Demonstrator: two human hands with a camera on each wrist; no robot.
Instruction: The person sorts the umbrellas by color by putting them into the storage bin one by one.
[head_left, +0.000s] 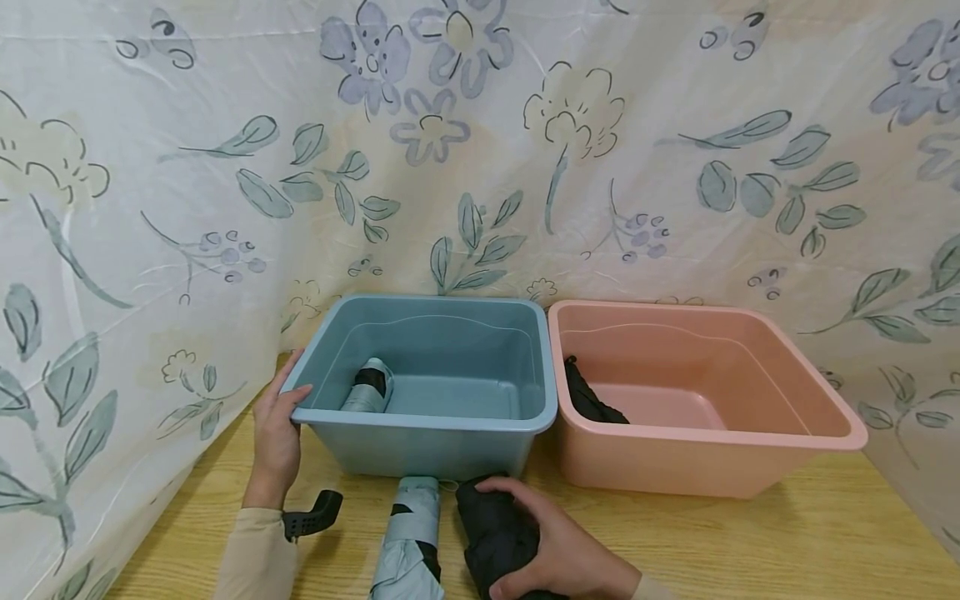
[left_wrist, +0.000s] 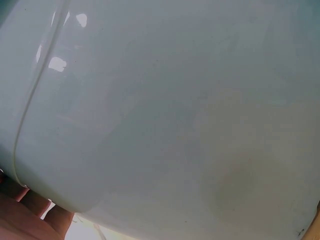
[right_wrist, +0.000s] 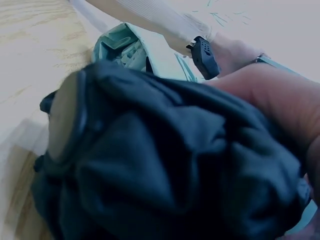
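Note:
My right hand [head_left: 558,546] grips a folded black umbrella [head_left: 495,533] at the front of the table. The right wrist view shows its crumpled dark fabric and round end cap [right_wrist: 65,117] close up. Beside it on the left lies a folded light-blue umbrella [head_left: 412,533] with black patches. My left hand [head_left: 277,425] holds the left rim of a blue plastic bin [head_left: 420,442], thumb over the edge and fingers along the outer side. Inside that bin is another folded light-blue umbrella [head_left: 369,387] with a black band.
A pink plastic bin [head_left: 705,467] stands right against the blue one, with a black folded item [head_left: 588,396] inside at its left. Behind and to the left hangs a floral cloth [head_left: 480,167]. The table [head_left: 750,542] is wood-grained.

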